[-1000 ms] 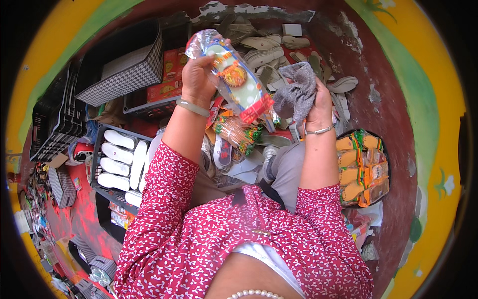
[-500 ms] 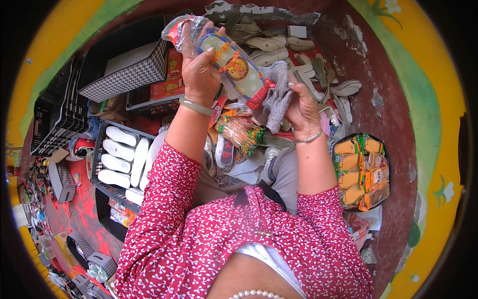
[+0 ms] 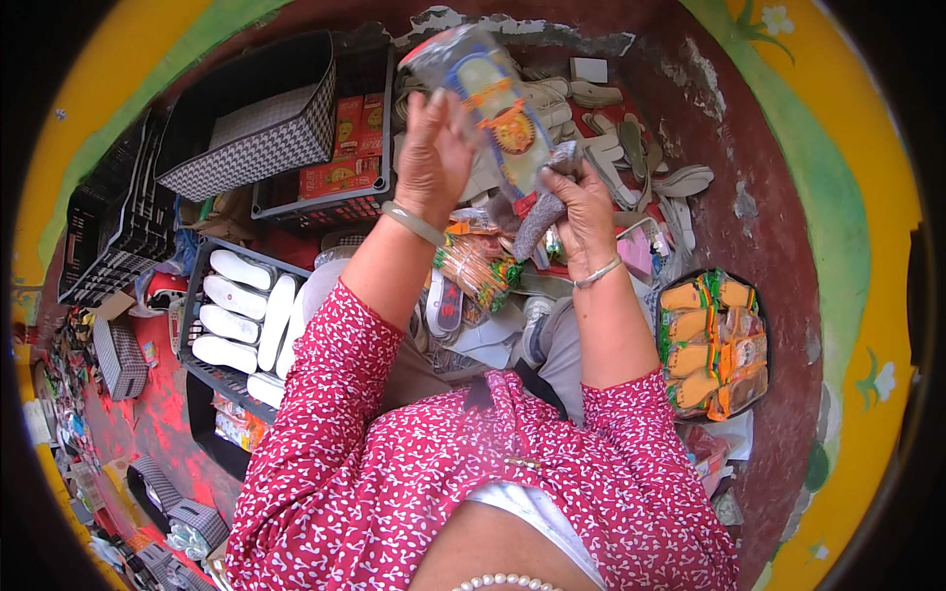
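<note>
Fingers [image 3: 426, 118] of the left hand [image 3: 436, 167] stand apart just left of the clear-wrapped packet [image 3: 509, 123], any contact lost in blur. Its long axis slants from upper left down to lower right, where the lower end meets the grey cloth [image 3: 538, 225] and the nearer right hand [image 3: 584, 209], clamped on that cloth.

From where I stand I count two hands, a left hand [image 3: 434, 163] and a right hand [image 3: 587, 219]; one packet [image 3: 512, 133], one grey cloth [image 3: 538, 227], one bangle [image 3: 414, 224], one bracelet [image 3: 597, 273], one necklace [image 3: 507, 581], at least three red boxes [image 3: 347, 128], at least six white insoles [image 3: 235, 295]; the pale soles [image 3: 682, 181] overlap too much to count
</note>
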Action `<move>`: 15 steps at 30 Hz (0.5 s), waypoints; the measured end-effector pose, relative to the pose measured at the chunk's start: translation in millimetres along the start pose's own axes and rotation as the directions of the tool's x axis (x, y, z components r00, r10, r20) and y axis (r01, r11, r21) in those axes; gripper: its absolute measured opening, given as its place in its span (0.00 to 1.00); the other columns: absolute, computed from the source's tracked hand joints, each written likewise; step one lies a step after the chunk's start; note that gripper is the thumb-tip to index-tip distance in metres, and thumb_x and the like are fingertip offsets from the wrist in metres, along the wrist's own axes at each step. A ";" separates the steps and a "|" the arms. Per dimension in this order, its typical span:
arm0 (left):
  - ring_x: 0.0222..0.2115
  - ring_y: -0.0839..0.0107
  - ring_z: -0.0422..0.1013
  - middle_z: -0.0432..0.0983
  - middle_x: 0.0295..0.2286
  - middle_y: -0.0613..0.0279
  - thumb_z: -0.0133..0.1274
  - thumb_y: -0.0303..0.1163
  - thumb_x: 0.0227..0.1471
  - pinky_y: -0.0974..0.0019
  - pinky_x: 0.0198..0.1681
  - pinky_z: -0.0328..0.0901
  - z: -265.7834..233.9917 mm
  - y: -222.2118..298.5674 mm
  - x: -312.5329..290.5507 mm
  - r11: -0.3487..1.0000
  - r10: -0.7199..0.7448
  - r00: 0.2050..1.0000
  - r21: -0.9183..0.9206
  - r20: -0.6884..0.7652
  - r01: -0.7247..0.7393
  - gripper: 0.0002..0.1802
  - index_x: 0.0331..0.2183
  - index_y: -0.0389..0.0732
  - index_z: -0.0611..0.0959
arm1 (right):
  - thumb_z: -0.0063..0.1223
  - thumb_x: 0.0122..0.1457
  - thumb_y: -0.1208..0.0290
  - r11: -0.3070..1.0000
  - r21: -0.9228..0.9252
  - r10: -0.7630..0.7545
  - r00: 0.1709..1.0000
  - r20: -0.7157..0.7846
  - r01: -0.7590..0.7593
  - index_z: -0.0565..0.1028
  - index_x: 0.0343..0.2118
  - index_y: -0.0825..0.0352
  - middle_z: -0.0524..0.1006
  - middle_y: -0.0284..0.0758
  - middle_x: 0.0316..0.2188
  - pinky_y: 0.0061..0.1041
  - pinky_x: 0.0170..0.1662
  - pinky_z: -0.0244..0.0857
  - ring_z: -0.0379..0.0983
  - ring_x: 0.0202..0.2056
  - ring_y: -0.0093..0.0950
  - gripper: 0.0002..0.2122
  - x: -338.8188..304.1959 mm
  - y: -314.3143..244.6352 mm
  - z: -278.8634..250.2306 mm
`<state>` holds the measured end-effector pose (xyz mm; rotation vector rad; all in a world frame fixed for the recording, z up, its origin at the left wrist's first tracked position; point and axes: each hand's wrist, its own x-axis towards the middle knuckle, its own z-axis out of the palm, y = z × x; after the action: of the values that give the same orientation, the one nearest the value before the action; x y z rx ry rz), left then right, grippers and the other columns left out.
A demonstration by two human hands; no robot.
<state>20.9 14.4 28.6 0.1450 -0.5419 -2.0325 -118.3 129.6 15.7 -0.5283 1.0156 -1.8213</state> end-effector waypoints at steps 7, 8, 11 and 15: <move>0.38 0.63 0.70 0.73 0.36 0.55 0.46 0.33 0.55 0.61 0.44 0.65 7.1 -42.1 -17.9 0.965 -0.239 0.963 0.076 -0.125 0.249 0.15 0.42 0.35 0.70 | 0.54 0.49 0.82 0.958 -0.272 -0.072 0.995 0.068 0.088 0.71 0.38 0.70 0.74 0.30 0.33 0.16 0.38 0.64 0.70 0.33 0.18 0.12 -3.0 0.8 10.4; 0.38 0.63 0.70 0.73 0.37 0.54 0.45 0.33 0.55 0.60 0.44 0.65 5.7 -41.9 -17.5 0.967 -0.240 0.963 0.054 -0.124 0.248 0.15 0.43 0.35 0.70 | 0.55 0.49 0.81 0.956 -0.287 -0.031 0.996 0.089 0.055 0.71 0.38 0.71 0.74 0.31 0.33 0.16 0.38 0.64 0.69 0.33 0.17 0.12 -0.7 0.1 7.8; 0.40 0.62 0.69 0.72 0.39 0.51 0.42 0.34 0.56 0.59 0.46 0.64 4.0 -42.9 -17.8 0.971 -0.238 0.961 -0.013 -0.141 0.239 0.16 0.43 0.33 0.69 | 0.57 0.50 0.76 0.949 -0.316 0.068 0.989 0.129 -0.024 0.71 0.37 0.71 0.74 0.31 0.32 0.16 0.37 0.63 0.69 0.32 0.17 0.12 2.5 -5.4 4.2; 0.42 0.60 0.68 0.71 0.41 0.49 0.42 0.34 0.56 0.57 0.49 0.62 6.8 -37.1 -17.0 0.974 -0.227 0.964 -0.015 -0.137 0.227 0.18 0.45 0.32 0.69 | 0.59 0.49 0.71 0.906 -0.411 0.169 0.977 0.127 -0.104 0.72 0.36 0.71 0.74 0.30 0.29 0.16 0.34 0.63 0.69 0.29 0.17 0.13 2.0 -16.6 3.1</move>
<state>-2.4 46.4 16.6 0.3598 -0.4553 -2.2243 -125.8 129.9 31.0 -0.8172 1.2901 -1.4216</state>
